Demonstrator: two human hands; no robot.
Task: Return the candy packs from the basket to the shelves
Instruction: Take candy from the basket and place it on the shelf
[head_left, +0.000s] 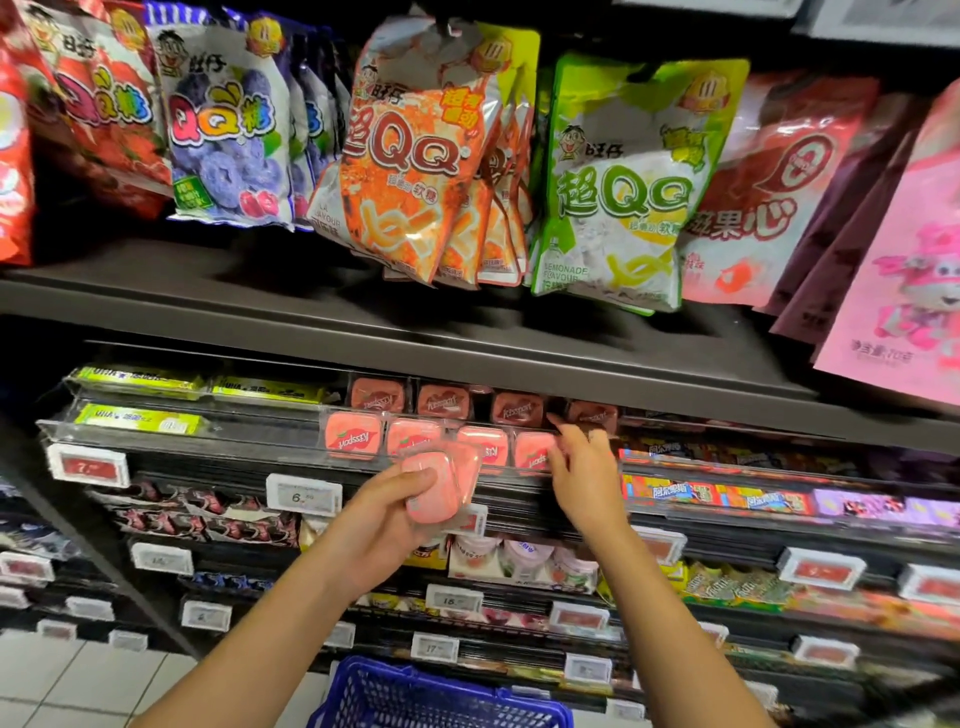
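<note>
White price tags (304, 498) line the rails, above a pale tiled floor (78, 680).

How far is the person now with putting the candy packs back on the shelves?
Done: pink packs already fill the clear shelf tray; which of them came from the basket cannot be told. In hand: the left hand grips a pink candy pack, while the right hand reaches to the row's right end. Left: this pack is not yet shelved. The blue basket is only partly visible, so remaining packs are unknown.

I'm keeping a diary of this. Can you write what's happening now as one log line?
left hand: holds pink candy pack | right hand: fingers at pink packs in clear shelf tray | blue basket: below
</note>
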